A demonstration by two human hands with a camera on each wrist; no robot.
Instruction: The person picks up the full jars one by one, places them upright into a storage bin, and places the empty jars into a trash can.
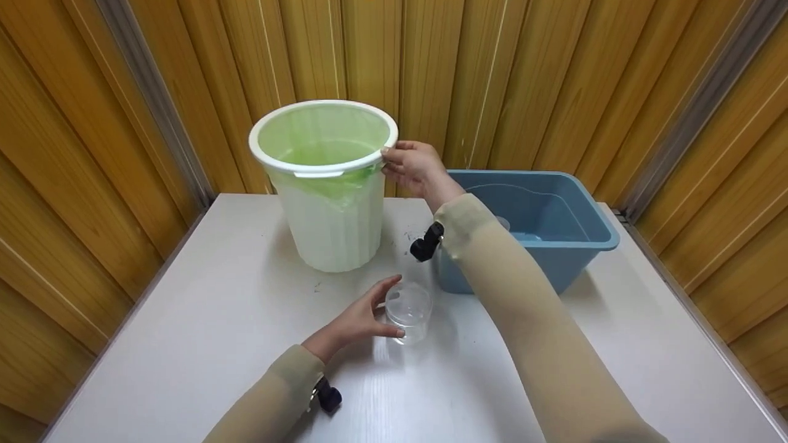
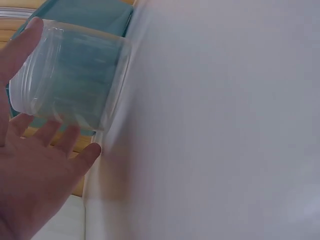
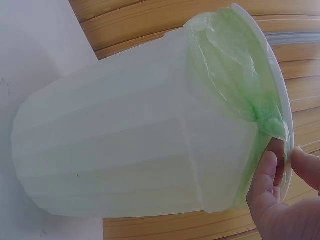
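From my remote seat I see the right hand (image 1: pixel 411 167) up at the rim of the tall white plastic bin lined with a thin green bag (image 1: pixel 326 184). Its grip is a pinch: in the right wrist view the fingers (image 3: pixel 267 175) sit under the rim and the thumb lies over its edge, with the knotted green liner bunched just beside them. The bin stands upright on the pale grey worktop (image 1: pixel 203 320), its body below and to the left of that pinch (the wooden slat wall (image 1: pixel 554 86) is right behind it).

The left hand (image 1: pixel 354 323) is low and near me, at a small clear plastic jar (image 1: pixel 409 311) that stands on the worktop. Its grip is wide and loose: in the head view the thumb runs along the jar's near side and the fingers curve round the far side of its mouth, while the left wrist view shows the fingers (image 2: pixel 65 137) spread and almost straight against the jar's ribbed wall (image 2: pixel 70 75). I cannot tell whether it is truly clasping the jar or only touching it (that view is blurred).

A blue rectangular plastic tub (image 1: pixel 585 234) sits just beyond the jar and to the right of the left hand's grip, beneath the right forearm. It stands close beside the bin, on the side where the right hand pinches.
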